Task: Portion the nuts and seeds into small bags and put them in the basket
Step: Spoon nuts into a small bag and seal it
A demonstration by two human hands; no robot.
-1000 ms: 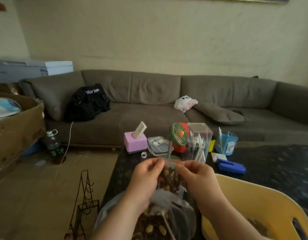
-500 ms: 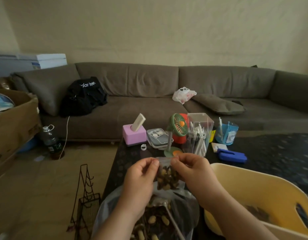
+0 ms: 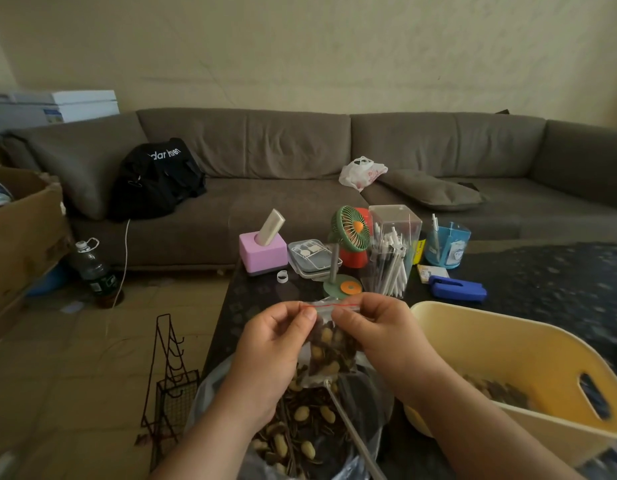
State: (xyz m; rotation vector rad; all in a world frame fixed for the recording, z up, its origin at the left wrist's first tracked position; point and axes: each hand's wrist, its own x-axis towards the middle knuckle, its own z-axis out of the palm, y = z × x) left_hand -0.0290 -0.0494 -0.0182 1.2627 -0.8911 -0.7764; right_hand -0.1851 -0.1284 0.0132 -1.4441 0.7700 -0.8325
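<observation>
Black wire rack [image 3: 168, 375] on floor, far left. Large clear plastic bag of peanuts and sunflower seeds [image 3: 300, 427] open at table's near edge, thin metal handle [image 3: 352, 434] sticking out of it. Left hand [image 3: 276, 344] pinching left end of red zip strip on small clear zip bag of nuts and seeds [image 3: 331, 344], held above big bag. Right hand [image 3: 376, 327] pinching strip's right end, hands close together. Yellow plastic basket with slot handle [image 3: 529, 375] just right, some dark contents at bottom.

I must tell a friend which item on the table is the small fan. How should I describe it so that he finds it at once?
Look at the dark coffee table before the grey sofa. In the cluster at its far edge, the fan stands between a flat clear box and a tall clear pen holder. It alone has a round green grille with an orange centre.
</observation>
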